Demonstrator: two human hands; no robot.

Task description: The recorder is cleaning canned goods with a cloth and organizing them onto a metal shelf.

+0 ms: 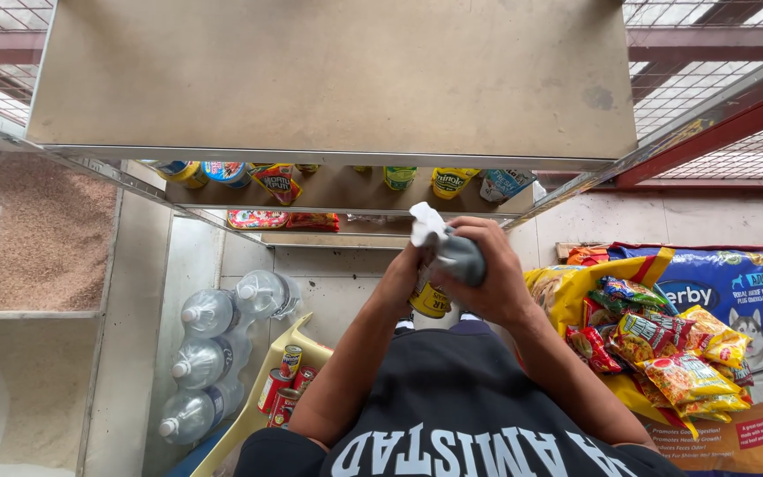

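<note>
Clear plastic water bottles lie stacked far left of the fingers, with red cans in a yellow tray nearer, likely parked there as shop stock. The left hand seems closed on a yellow-labelled bottle, steadying it, while the right hand curls tight round a grey cloth, pressed to the bottle's top as if wiping. Snack packets pile on a sack right of the fingers; the bottle's cap and the left fingers are hidden.
</note>
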